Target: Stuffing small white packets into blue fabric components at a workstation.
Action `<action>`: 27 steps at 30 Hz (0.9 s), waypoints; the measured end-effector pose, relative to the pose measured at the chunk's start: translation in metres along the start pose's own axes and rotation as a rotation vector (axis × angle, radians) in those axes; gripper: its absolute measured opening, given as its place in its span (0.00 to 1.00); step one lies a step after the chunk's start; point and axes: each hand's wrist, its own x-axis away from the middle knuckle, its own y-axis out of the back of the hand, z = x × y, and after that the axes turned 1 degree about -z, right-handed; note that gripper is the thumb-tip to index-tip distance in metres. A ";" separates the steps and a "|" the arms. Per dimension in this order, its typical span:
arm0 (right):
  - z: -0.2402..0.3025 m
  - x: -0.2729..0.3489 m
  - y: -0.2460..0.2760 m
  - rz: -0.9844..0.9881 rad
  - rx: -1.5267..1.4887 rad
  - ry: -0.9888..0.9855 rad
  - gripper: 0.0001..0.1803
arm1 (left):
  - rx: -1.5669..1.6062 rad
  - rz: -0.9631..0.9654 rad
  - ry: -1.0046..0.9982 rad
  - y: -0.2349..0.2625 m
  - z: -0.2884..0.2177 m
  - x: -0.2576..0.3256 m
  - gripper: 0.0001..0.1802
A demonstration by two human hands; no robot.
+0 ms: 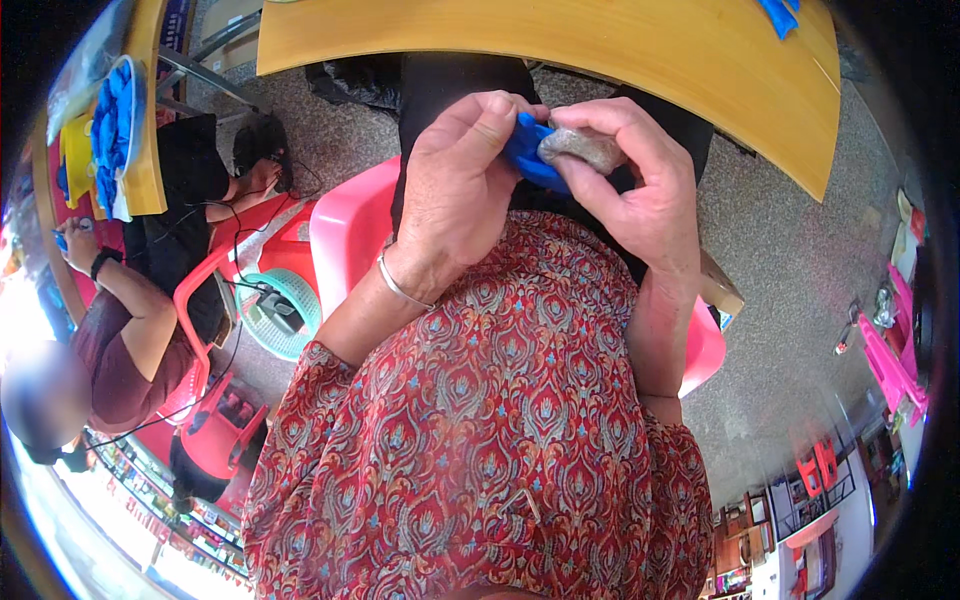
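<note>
Over my lap, my left hand [462,180] pinches a small blue piece [533,155] between thumb and fingers; it looks smooth, and its exact kind is unclear. A rough grey lump like a stone [588,150] is gripped between the thumb and fingers of my right hand [645,180]. The lump's left end presses against the blue piece, and both hands are close together just short of the table edge. My fingers hide part of the blue piece.
A yellow wooden table [560,30] curves across in front, with another blue piece [780,15] on it. At left, a person [135,320] sits near a tray of blue pieces [115,125]. A green basket [280,310] stands by a red chair [205,290]. I sit on a pink chair [350,225].
</note>
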 end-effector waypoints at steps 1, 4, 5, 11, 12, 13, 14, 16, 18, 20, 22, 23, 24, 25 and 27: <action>-0.005 0.000 -0.002 -0.037 -0.045 -0.022 0.18 | -0.072 0.007 -0.006 0.001 -0.001 0.001 0.10; -0.009 0.001 0.001 -0.063 -0.061 -0.052 0.19 | -0.311 0.028 -0.150 -0.004 -0.002 0.000 0.10; -0.008 0.001 0.002 -0.050 -0.032 -0.057 0.19 | -0.478 0.041 -0.290 -0.006 -0.003 0.000 0.12; -0.003 0.003 0.001 -0.119 -0.198 -0.075 0.20 | -1.203 0.193 -0.671 0.009 -0.016 -0.008 0.10; -0.001 0.003 0.001 -0.118 -0.196 -0.075 0.20 | -1.185 0.188 -0.689 0.008 -0.015 -0.008 0.08; 0.000 0.003 0.001 -0.122 -0.185 -0.065 0.20 | -1.185 0.186 -0.691 0.006 -0.014 -0.006 0.08; 0.002 0.003 0.001 -0.125 -0.173 -0.056 0.20 | -0.828 0.132 -0.463 0.003 -0.012 -0.004 0.07; 0.004 0.002 0.005 -0.074 -0.108 -0.002 0.19 | -0.467 0.077 -0.238 0.000 -0.008 -0.002 0.05; 0.008 0.000 0.007 -0.024 -0.044 0.050 0.18 | -0.278 0.024 -0.114 -0.001 -0.006 -0.003 0.06; 0.014 0.000 0.007 -0.025 0.021 0.093 0.18 | -0.202 0.043 -0.081 -0.001 -0.006 -0.003 0.06; 0.017 0.001 0.006 -0.025 0.017 0.097 0.18 | -0.126 0.062 -0.048 -0.005 -0.007 -0.003 0.07; 0.018 0.001 0.006 -0.026 0.013 0.101 0.18 | -0.167 0.047 -0.108 -0.010 -0.008 -0.001 0.06; 0.018 0.001 0.006 -0.027 0.013 0.100 0.18 | -0.209 0.032 -0.168 -0.013 -0.007 0.000 0.06; 0.019 0.001 0.007 -0.015 0.002 0.088 0.17 | -0.210 0.032 -0.168 -0.013 -0.006 0.000 0.06; 0.017 0.000 0.006 -0.001 -0.011 0.077 0.17 | -0.339 0.063 -0.383 -0.014 -0.003 0.001 0.07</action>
